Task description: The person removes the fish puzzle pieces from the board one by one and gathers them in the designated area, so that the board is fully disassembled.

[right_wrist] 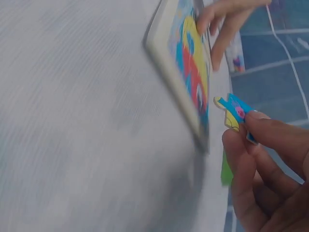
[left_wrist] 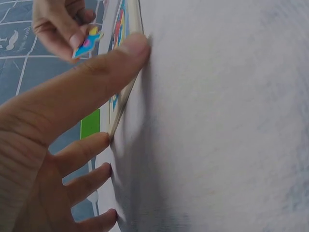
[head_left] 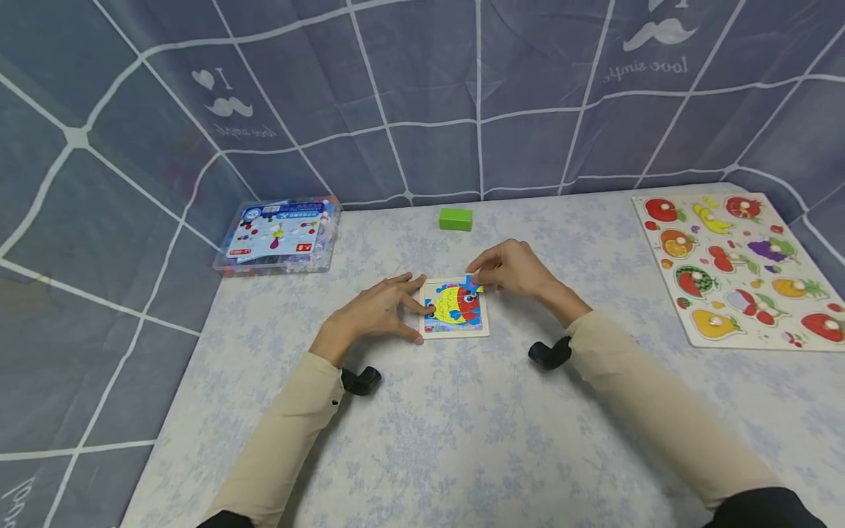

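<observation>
A small square jigsaw puzzle board (head_left: 454, 336) with a pale wooden rim lies on the table, showing a yellow and red fish on blue. My left hand (head_left: 372, 312) rests at its left side, fingers spread. In the left wrist view its thumb (left_wrist: 133, 48) lies along the board's edge, while the head view has the index finger over the picture. Between thumb and fingers my right hand (head_left: 518, 273) pinches a jigsaw piece (right_wrist: 236, 112), blue and yellow with a pink spot. In the head view the piece overlaps the board's upper right corner.
Behind the board sits a green block (head_left: 455, 219). A clear plastic box (head_left: 280, 235) with a printed label stands at the back left. On the right lies a large fruit puzzle board (head_left: 752, 268). A grey checked curtain (head_left: 429, 95) hangs behind the table.
</observation>
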The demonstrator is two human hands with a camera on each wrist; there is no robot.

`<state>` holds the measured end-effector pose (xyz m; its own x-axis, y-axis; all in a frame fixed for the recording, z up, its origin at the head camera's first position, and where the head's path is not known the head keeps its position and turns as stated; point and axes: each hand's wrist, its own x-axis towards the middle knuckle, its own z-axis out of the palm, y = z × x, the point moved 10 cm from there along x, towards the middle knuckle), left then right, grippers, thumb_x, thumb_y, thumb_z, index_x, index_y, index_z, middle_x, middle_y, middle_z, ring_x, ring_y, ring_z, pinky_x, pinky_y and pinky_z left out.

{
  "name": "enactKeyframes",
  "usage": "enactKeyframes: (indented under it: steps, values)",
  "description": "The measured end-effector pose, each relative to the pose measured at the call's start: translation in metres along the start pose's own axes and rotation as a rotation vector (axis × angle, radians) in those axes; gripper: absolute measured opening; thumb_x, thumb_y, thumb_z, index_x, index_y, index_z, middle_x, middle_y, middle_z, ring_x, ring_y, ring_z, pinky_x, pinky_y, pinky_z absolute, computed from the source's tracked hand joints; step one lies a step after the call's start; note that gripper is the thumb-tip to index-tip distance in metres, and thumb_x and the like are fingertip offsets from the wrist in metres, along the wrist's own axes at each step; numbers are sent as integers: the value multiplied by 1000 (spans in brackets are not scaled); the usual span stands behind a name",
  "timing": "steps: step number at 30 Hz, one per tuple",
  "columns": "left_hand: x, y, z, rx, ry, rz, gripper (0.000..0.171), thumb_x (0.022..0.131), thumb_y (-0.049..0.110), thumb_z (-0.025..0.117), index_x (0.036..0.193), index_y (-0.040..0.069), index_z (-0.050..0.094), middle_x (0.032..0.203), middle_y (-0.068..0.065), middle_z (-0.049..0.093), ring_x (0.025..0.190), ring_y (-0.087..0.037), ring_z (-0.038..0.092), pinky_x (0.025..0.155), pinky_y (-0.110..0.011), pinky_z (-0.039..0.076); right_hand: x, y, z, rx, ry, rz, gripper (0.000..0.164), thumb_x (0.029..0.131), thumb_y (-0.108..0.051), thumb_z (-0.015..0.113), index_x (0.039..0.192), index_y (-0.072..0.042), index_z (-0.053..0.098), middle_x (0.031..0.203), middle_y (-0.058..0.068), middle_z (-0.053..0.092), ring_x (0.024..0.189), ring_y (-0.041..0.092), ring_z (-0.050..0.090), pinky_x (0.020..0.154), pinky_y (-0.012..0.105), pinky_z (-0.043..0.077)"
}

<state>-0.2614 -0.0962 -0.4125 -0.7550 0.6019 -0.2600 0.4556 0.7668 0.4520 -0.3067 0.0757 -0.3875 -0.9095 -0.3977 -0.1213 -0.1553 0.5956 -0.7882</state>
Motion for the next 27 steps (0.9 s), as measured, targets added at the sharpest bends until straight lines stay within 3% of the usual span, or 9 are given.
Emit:
enactKeyframes:
  steps: [12, 22, 27]
  values:
    - [-1, 3, -2, -9, 11, -6, 58, 73, 38, 87, 125, 23, 69, 159, -4, 28, 149, -29, 15, 113, -59, 25, -21, 51, -33, -20, 16, 122, 20, 89, -15, 74, 106, -6, 77, 88, 6, 76, 78, 18, 71, 63, 31, 55]
    - [-1, 1, 0, -28, 6, -6, 58, 73, 36, 88, 125, 21, 69, 160, -4, 27, 150, -28, 15, 112, -61, 25, -16, 49, -30, -117, 32, 82, 18, 89, -11, 73, 104, -3, 77, 95, 8, 75, 87, 21, 60, 68, 29, 47]
    - [0, 2, 0, -38, 8, 6, 57, 73, 36, 87, 125, 19, 69, 160, -6, 27, 150, -29, 14, 117, -56, 15, -14, 47, -28, -166, 41, 82, 15, 89, -9, 73, 102, -3, 78, 99, 11, 74, 89, 23, 62, 72, 33, 49]
